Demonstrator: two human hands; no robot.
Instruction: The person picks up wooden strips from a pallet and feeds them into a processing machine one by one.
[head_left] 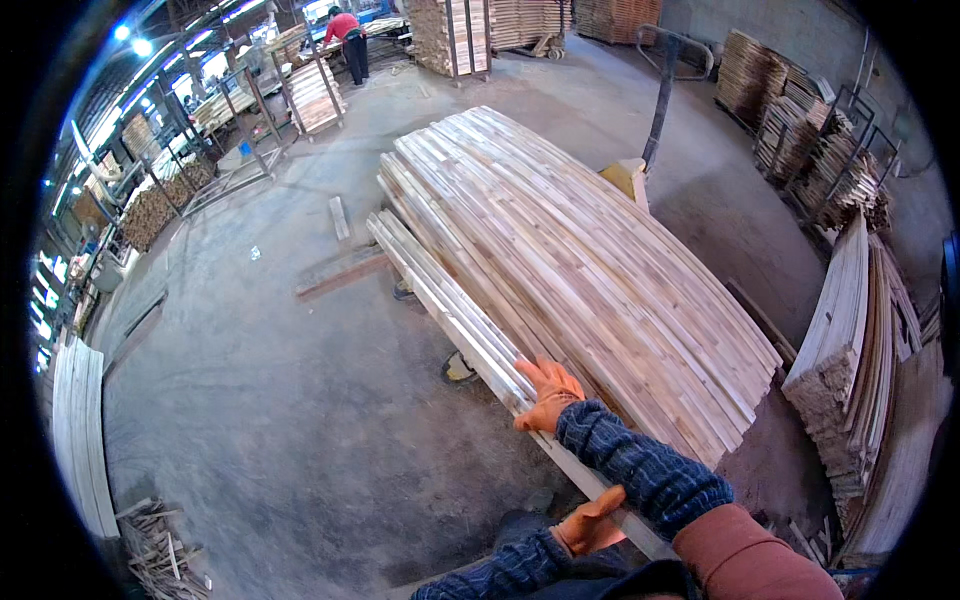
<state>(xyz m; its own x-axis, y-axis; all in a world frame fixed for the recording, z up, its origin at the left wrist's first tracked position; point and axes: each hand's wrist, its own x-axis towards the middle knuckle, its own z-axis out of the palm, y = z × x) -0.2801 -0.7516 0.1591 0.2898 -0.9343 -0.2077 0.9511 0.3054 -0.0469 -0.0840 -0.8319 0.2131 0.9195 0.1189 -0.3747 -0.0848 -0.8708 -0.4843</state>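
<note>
A few long, narrow wooden strips (450,305) lie side by side along the left edge of a broad stack of pale boards (560,260). My right hand (550,395), in an orange glove, rests across these strips with its fingers spread and its thumb at their outer edge. Closer to me, my left hand (590,522), gloved the same way, cups the near part of a wooden strip (570,465) from its outer side. Its fingers are partly hidden beneath the wood.
A pallet jack handle (662,100) rises behind the stack. Bundled boards (835,340) lean at the right, and more boards (82,430) stand at the left. Scrap wood (165,550) lies lower left. A loose beam (342,277) is on the floor. Far off, a person (346,35) bends over a bench.
</note>
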